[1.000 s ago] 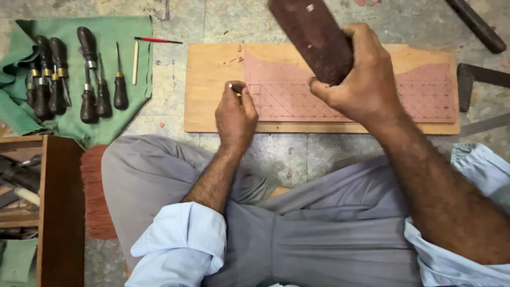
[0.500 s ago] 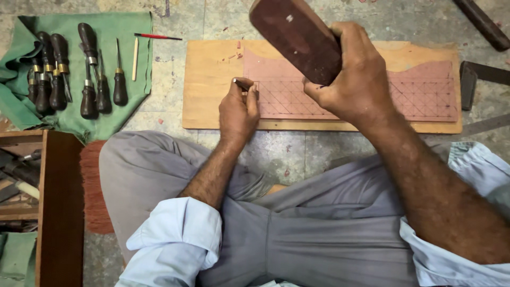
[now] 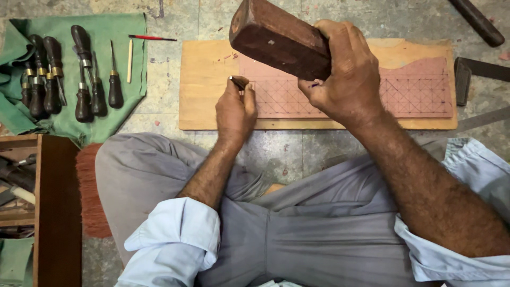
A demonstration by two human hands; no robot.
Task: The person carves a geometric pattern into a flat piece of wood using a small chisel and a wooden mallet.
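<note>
1. Left hand (image 3: pixel 235 109) has its fingers pinched tight round a small chisel (image 3: pixel 237 82), held upright at the left edge of the pink gridded panel (image 3: pixel 414 90).
2. Right hand (image 3: pixel 348 79) is wrapped round a dark wooden mallet (image 3: pixel 279 38), raised up and tilted, head just above and right of the chisel's top, not touching.
3. The panel sits on a wood board (image 3: pixel 207 90) on the floor.
4. More chisels (image 3: pixel 64 79) lie on a green cloth (image 3: pixel 122 32), well off to the left.
</note>
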